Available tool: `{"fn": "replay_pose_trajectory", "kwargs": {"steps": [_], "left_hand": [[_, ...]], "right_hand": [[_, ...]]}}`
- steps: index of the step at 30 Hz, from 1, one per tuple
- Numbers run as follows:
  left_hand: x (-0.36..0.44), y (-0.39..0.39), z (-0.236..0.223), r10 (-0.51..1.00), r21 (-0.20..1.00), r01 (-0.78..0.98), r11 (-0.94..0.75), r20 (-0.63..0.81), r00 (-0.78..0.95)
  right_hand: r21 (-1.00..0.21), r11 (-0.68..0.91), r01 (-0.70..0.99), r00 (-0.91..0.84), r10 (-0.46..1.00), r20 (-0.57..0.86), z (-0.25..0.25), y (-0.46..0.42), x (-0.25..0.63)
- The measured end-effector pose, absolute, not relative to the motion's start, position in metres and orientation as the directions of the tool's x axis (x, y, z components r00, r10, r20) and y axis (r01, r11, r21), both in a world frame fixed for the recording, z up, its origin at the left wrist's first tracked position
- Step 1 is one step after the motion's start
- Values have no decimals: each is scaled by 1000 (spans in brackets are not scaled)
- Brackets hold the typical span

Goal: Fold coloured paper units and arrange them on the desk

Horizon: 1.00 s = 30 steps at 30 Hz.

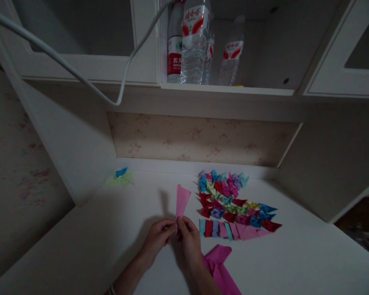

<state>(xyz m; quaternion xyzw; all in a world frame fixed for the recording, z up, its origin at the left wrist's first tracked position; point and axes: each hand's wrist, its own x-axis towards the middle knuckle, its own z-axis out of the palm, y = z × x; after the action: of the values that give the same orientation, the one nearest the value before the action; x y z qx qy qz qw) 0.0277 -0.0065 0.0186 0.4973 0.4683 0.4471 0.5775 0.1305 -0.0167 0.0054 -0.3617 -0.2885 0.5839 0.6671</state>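
Observation:
A pink strip of folded paper (183,199) stands up from between my fingers, wide at its top and narrow where I pinch it. My left hand (160,235) is closed on its lower part from the left. From the right, my right hand (188,237) pinches the same narrow part with thumb and finger. The paper's lower end is hidden by my fingers. Beside my right wrist lies a larger magenta folded paper (223,272), partly covered by the forearm.
Rows of small colourful folded paper pieces (230,200) lie right of my hands, with flat folded strips (221,230) nearest. Green and blue paper (121,179) rests at the back left. Above, a cabinet shelf holds plastic bottles (195,45); a white cable (80,78) hangs in front.

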Motion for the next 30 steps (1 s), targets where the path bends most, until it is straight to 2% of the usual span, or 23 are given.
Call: {"fn": "replay_pose_trajectory", "kwargs": {"steps": [7, 11, 23, 30], "left_hand": [[31, -9, 22, 987, 994, -63, 89, -79, 140], [31, -11, 22, 991, 995, -55, 80, -73, 111], [31, -14, 18, 991, 1000, -14, 1, 1, 132], [35, -16, 22, 992, 999, 13, 32, -34, 125]], "right_hand": [[-780, 49, -624, 127, 991, -39, 1, -16, 129], [-801, 59, -595, 130, 991, -23, -1, -15, 129], [-756, 60, -652, 109, 994, -15, -3, -14, 129], [-703, 59, -709, 138, 989, -56, 0, -14, 131]]}}
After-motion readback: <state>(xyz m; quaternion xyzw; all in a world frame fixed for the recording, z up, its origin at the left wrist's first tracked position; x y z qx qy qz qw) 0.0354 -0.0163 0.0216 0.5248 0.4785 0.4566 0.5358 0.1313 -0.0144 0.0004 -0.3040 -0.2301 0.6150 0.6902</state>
